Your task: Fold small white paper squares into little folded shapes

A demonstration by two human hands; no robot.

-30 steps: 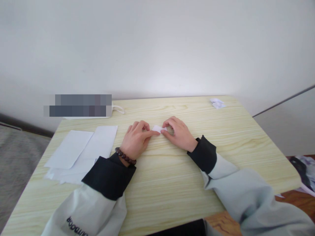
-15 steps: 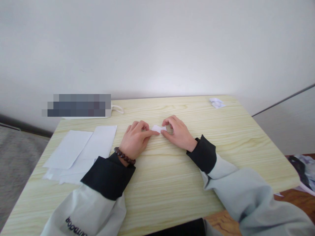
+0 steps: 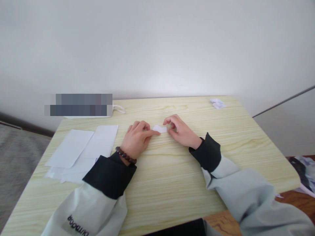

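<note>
A small folded piece of white paper (image 3: 159, 128) lies on the light wooden table (image 3: 167, 183) between my two hands. My left hand (image 3: 136, 139), with a dark bead bracelet on its wrist, is curled and presses its forefinger onto the paper's left end. My right hand (image 3: 180, 131) pinches the paper's right end with bent fingers. Both sleeves are grey with black cuffs.
Several white paper sheets (image 3: 81, 149) lie spread at the table's left. Small folded white paper pieces (image 3: 218, 103) sit at the far right corner. A flat white object with a cord (image 3: 118, 109) rests at the back left by the wall.
My right hand has slid a little to the right, so more of the small paper shows between the hands. The left hand stays put.
</note>
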